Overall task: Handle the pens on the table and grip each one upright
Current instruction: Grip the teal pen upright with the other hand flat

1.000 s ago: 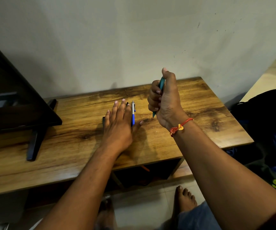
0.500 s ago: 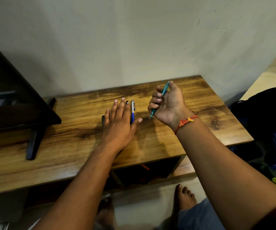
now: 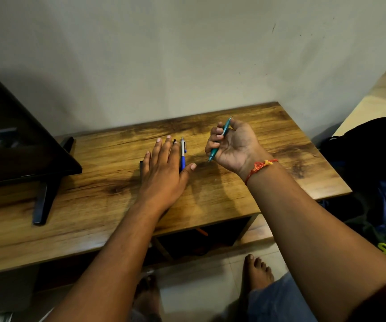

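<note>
My right hand (image 3: 232,145) is turned palm up above the wooden table (image 3: 245,196), fingers curled round a teal pen (image 3: 219,139) that slants with its tip down and to the left. My left hand (image 3: 164,173) lies flat on the table with straight fingers. A blue and silver pen (image 3: 183,154) lies on the wood just right of its index finger. A dark pen tip (image 3: 175,142) shows beside that finger; the rest is hidden under the hand. A dark object (image 3: 141,165) peeks out at the little finger's side.
A black screen on a stand (image 3: 41,201) fills the table's left part. A plain wall rises behind the table. A dark bag (image 3: 373,159) sits on the floor to the right. My bare feet (image 3: 257,270) stand on tiles below the table's front edge.
My right hand has lowered and rolled palm up, so the teal pen went from nearly upright to slanted. The left hand has stayed flat on the table.
</note>
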